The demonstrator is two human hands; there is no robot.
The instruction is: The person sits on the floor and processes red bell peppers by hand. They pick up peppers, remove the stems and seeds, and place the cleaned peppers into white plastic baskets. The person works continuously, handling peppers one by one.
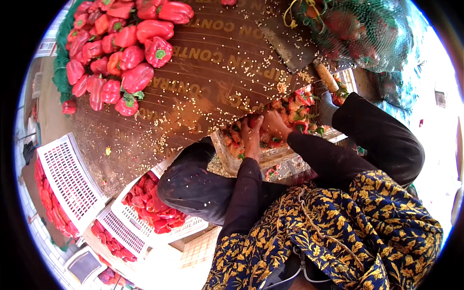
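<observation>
1. The pepper [253, 119] sits at the fingers of the left hand [251, 135], just left of the right hand [276, 124], above the tub [232, 164].
2. Fingers cover most of it, so I cannot tell which way its ends point or how its long axis runs.
3. The left hand is closed on the pepper; the right, curled, is just beside it. I cannot tell whether the right grips anything.
4. Beneath and around both hands, red and green scraps [302, 99] fill the tub.
5. Beyond the tub lies the brown board [193, 113], strewn with pale seeds.
6. On it rests a cleaver [288, 46], handle slanting down rightward, near a green net bag [372, 36].
7. A heap of whole red peppers [125, 58] lies far left; white crates [72, 179] with red pieces [154, 203] stand lower left.
</observation>
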